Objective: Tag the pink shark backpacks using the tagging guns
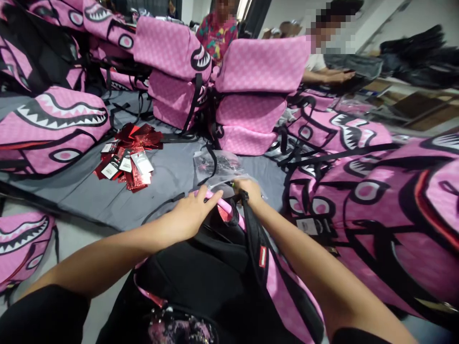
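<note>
Holds the pink handle [225, 205] of a black-backed backpack [201, 267] with the left hand [193, 210], thumb and forefinger narrow around it, back of the hand turned upward. Has the right hand [250, 192] opposite, fingers curled and partly hidden, just beside a clear plastic bag [225, 167] and the upper end of a black shoulder strap [253, 231]. Cannot tell what, if anything, to name inside that curl. Has the backpack at the near edge of the table [172, 177], between both forearms, black panel upward, handle end toward the far edge, with a red label [263, 256] on the strap and, lower down, a glittery pink-and-black thing [182, 329], cut off below.

Shows, left of the table's middle, a loose heap of red tags [134, 155]; toward the left edge, a shark-mouth backpack [60, 126]; near the far edge, a left stack [172, 71] and a right stack [256, 71] of pink backpacks. Shows more piled backpacks [387, 200] along the right edge, partly blurred. Shows, beyond the far edge, a person in a patterned shirt [218, 36]; toward the far right corner, a second person's hands [333, 76] at a dark item [362, 67], too blurred to name.
</note>
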A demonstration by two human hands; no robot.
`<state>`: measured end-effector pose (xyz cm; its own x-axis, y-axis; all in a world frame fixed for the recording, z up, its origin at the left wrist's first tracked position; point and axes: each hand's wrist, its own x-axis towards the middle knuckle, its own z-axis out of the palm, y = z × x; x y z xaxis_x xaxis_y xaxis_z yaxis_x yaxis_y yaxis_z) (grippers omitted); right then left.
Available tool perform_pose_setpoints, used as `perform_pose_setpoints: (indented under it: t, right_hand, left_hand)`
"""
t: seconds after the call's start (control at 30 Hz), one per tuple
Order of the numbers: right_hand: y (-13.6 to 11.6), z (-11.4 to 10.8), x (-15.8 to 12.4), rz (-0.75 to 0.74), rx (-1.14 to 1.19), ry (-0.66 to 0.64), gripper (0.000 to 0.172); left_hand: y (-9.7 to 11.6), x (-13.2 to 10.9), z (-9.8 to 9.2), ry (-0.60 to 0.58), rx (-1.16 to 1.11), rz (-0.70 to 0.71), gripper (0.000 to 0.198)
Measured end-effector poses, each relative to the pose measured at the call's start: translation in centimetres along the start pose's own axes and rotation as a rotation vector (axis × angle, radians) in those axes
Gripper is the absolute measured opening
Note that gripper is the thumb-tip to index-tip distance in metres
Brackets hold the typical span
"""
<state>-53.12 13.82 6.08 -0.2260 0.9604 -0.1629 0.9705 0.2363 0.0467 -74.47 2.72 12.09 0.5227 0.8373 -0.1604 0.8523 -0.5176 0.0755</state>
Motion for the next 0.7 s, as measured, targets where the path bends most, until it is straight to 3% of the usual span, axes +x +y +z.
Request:
perform_pose_setpoints:
  t: [0.13, 0.23, 0.33, 0.4, 0.47, 0.6, 0.7]
  right_hand:
    - [1.0, -2.5, -0.9, -0.008, 0.119, -0.038, 0.016]
    - [3.2, -4.9, -3.7, 0.06, 0.239, 0.005, 0.017]
    - [4.6, -7.2, -7.7, 0.251, 0.653, 0.203, 0.028]
    - [3.8, -8.0, -10.4, 0.282, 0.944, 0.265, 0.036]
    - [1.7, -8.0, -12.7, 0.198, 1.016, 0.255, 0.036]
    - [-3.2, -5.9, -15.8, -0.101, 0.771, 0.386, 0.016]
    - [-5.0, -3.9, -17.1, -0.304, 0.624, 0.43, 0.02]
  left_hand:
    - [-0.1, 0.3, -0.3, -0.059, -0.031, -0.017, 0.102]
    - [-0.4, 0.6, 0.2, -0.027, -0.02, 0.006, 0.102]
    - [-0.8, 1.0, 0.9, 0.002, -0.019, 0.036, 0.101]
    - [-1.0, 1.3, 1.2, -0.007, -0.033, 0.04, 0.101]
    - [-1.2, 1.4, 1.4, -0.011, -0.05, 0.043, 0.099]
    - [-1.2, 0.1, 1.0, 0.06, -0.093, 0.09, 0.095]
    - [-1.2, -0.7, 0.6, 0.077, -0.113, 0.096, 0.096]
